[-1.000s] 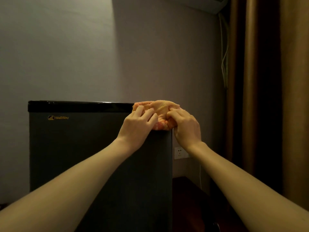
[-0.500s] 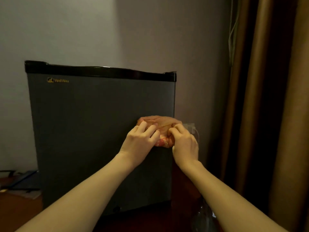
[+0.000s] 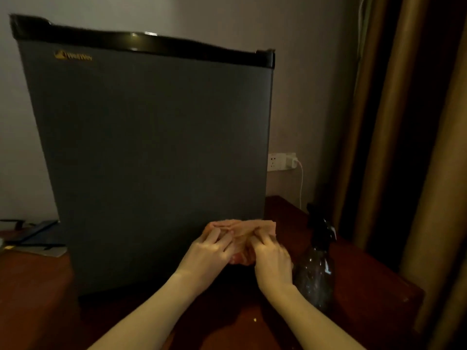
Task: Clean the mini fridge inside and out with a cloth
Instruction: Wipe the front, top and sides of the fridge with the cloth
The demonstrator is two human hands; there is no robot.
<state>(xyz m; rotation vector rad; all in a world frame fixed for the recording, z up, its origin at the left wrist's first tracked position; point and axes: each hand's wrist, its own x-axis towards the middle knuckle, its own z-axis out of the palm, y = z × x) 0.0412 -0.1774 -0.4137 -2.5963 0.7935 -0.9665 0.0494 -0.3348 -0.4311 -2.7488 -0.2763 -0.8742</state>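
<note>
Both hands, left (image 3: 211,251) & right (image 3: 271,258), w/ grip pressed on cloth (image 3: 240,231), flat vs mini fridge (image 3: 151,147) door's lower right corner; unwiped door lies up & left, left hand nearer.

There is a single view, from a wide-angle camera worn on the person's head, facing forward and tilted somewhat down. It sits close to the mini fridge (image 3: 151,157), whose shut door fills the frame from about 9 o'clock to 1 o'clock and bows slightly with the lens. Both forearms enter from 6 o'clock and the hands (image 3: 242,251) meet just below centre, near the door's lower right corner. The counter (image 3: 366,286) spreads across the bottom toward 4 o'clock; curtains (image 3: 414,147) close off the 3 o'clock side. The light is dim, so the far left edge at 8 o'clock is probably clutter, hard to read.
</note>
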